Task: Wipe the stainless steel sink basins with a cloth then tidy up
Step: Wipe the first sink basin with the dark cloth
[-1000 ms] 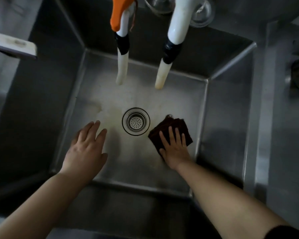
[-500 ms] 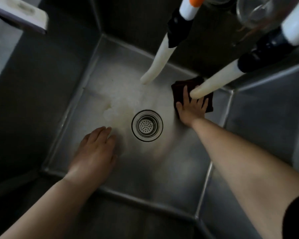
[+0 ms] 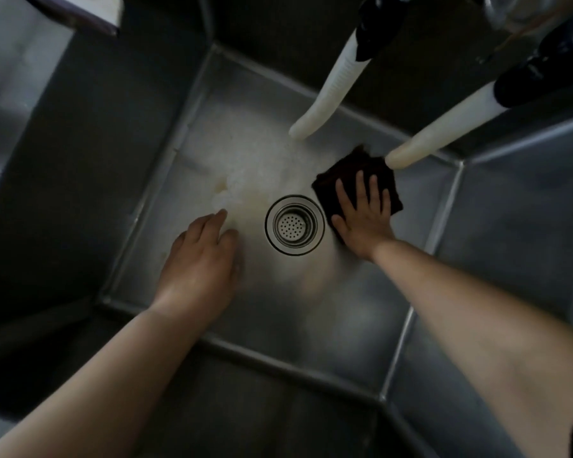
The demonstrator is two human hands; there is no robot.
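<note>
Both of the person's arms reach down into the deep stainless steel sink basin point(image 3: 361, 328), and everything is going on at the bottom of it. The right hand point(image 3: 364, 216) lies flat on a dark folded cloth point(image 3: 361, 166), fingers straight and a little spread, palm pressing it against the basin floor; nothing is curled round the fabric. The cloth sits just to the right of the round drain strainer point(image 3: 294, 225), toward the far right corner, with its far edge tucked under the tip of the right-hand white hose point(image 3: 444, 133). The left hand point(image 3: 201, 262) rests on the basin floor on the other side of the drain, fingers together and loosely extended, relaxed and holding nothing, its fingertips at the edge of a pale, cloudy patch with a yellowish stain point(image 3: 225, 190) on the steel. A second white hose point(image 3: 331, 90) hangs down from a black fitting to the left of the first, its tip above the far part of the floor, apart from the cloth. The basin walls are dark and in shadow, and the seams along the floor catch some light. At the upper left a pale ledge point(image 3: 90, 13) juts over the rim
</note>
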